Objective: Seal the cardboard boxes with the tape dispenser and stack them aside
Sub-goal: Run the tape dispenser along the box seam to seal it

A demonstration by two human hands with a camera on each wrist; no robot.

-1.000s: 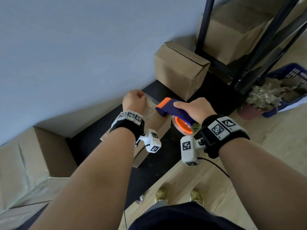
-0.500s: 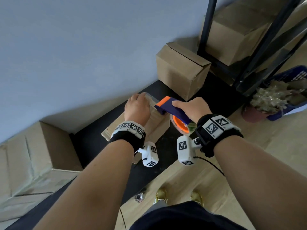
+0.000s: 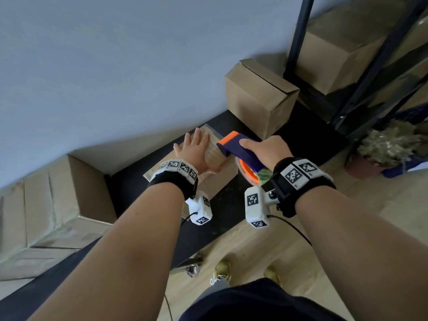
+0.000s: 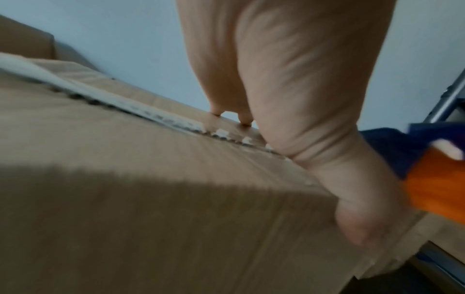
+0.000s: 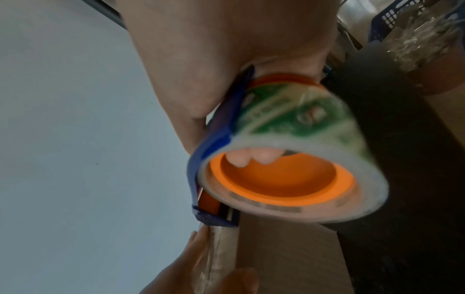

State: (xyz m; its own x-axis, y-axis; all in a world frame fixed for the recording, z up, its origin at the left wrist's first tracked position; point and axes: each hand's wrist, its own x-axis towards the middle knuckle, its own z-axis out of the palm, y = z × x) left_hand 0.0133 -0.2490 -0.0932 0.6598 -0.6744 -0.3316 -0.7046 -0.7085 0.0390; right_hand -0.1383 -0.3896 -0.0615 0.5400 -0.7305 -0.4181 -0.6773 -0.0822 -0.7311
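Wall (image 3: 115, 66) behind, taller box (image 3: 259, 100) far-right.

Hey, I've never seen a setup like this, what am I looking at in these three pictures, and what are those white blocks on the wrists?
No machine here: a person works with bare hands and wears cameras. The wide picture comes from a camera on the head, looking down at both arms. The white blocks with black-and-white squares under the wristbands seem to be the wrist cameras, which took the other two pictures, each looking along one hand.

On a black table by the wall lies a flat cardboard box. The left hand lies flat on its top, fingers straight, beside a strip of clear tape along the seam. The right hand grips a blue and orange tape dispenser whose front end sits on the box; its fingers reach into the roll's orange core. More boxes stand around, one upright box just behind.
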